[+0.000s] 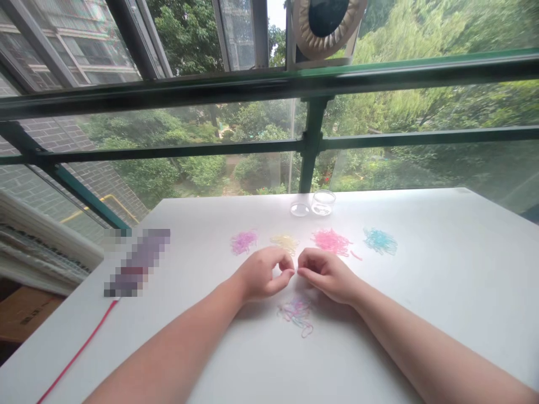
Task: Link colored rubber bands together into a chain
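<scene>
My left hand and my right hand meet over the middle of the white table, fingertips pinched together on something too small to make out. Just below them lies a mixed pile of tiny coloured rubber bands. Beyond the hands sit sorted piles: purple, yellow, pink and blue. A stray pink band lies beside the pink pile.
A small clear round container and its lid stand at the table's far edge. A blurred-out object with a red cord lies at the left. Glass railing and trees are behind.
</scene>
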{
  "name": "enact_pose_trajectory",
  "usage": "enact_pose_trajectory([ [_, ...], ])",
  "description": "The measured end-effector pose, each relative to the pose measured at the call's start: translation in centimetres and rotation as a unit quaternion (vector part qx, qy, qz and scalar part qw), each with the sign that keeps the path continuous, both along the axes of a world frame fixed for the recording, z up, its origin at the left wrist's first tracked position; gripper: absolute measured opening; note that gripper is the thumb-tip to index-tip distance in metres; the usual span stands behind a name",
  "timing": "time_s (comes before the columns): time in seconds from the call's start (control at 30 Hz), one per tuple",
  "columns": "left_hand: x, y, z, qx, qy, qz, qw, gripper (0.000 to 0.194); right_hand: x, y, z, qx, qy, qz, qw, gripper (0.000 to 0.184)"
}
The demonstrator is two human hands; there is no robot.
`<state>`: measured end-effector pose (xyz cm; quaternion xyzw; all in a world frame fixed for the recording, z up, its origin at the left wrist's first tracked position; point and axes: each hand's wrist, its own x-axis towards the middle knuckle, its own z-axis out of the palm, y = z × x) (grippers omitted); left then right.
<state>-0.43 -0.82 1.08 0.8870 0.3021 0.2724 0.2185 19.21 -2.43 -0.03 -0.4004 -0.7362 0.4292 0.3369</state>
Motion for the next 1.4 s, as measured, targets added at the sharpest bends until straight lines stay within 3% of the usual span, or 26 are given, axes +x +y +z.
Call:
enact_pose_trajectory([
  [0.27,0.3,-0.6,0.1,0.008,-0.004,-0.028,1.0,0.004,-0.3,0.0,-0.2,0.051,-0.047,-0.094,0.993,0.009],
  [0.47,-0.3,0.2,0.0,-0.007,0.01,0.008,1.0,0.006,0.0,-0.2,-0.2,0.05,-0.046,-0.004,0.998,0.007],
  [0.53,-0.4,0.4,-0.1,-0.01,0.015,0.021,1.0,0.008,0.1,-0.2,-0.2,0.05,-0.045,-0.001,0.998,0.008],
  [0.83,0.4,-0.6,0.2,-0.007,0.037,-0.022,0.999,0.003,-0.6,0.1,-0.1,0.086,-0.078,-0.108,0.987,0.009],
  [1.07,-0.6,0.4,0.1,0.006,0.028,0.021,0.999,0.007,-0.4,-0.5,0.1,0.082,-0.076,-0.003,0.994,0.008],
  [1.4,-1.2,1.4,0.1,0.042,0.04,0.096,0.994,0.01,-0.4,-0.7,0.2,0.099,-0.065,0.022,0.993,0.008],
])
